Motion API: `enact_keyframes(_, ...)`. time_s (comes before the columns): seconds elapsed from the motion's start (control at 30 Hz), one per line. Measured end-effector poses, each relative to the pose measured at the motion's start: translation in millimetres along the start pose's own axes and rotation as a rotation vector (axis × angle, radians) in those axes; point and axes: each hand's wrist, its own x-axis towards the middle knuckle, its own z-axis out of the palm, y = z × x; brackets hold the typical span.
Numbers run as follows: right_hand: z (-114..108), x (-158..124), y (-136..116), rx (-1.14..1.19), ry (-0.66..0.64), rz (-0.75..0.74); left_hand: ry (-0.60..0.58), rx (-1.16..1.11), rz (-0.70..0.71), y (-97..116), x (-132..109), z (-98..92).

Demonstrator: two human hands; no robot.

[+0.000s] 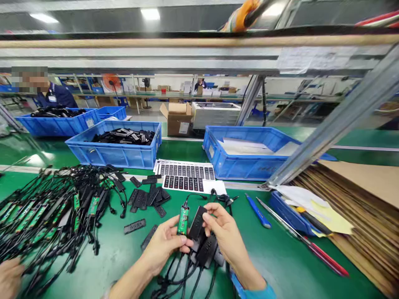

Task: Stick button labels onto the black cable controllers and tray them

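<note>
In the head view my left hand [166, 243] grips a green circuit board [183, 219] with a black cable at its top end. Close beside it, my right hand [222, 224] pinches a black plastic cover [197, 223] by its upper right edge. The cover and the board are held side by side, apart or barely touching; I cannot tell which. Under my hands lie several assembled black cased units [206, 251] with cables running toward me. Loose black covers [141, 199] are scattered on the green bench beyond my left hand.
Many cabled boards [37, 220] are heaped at left, near another person's hand [11, 276]. Blue bins [121, 153] and sticker sheets [183, 183] stand along the back. A blue cutter [258, 211], red-handled tool [327, 259] and cardboard stack [352, 220] lie right, below a metal post [336, 112].
</note>
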Motion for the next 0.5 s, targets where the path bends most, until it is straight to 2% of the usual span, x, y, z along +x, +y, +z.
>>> enact_keyframes(0.17,5.9,0.2,0.4,-0.042,-0.055,0.051,-0.070,0.109,-0.025,-1.0,-0.4,1.8)
enact_keyframes(0.5,6.8,-1.0,1.5,-0.034,-0.073,0.062,-0.076,0.183,0.029,-2.1,-0.8,3.5)
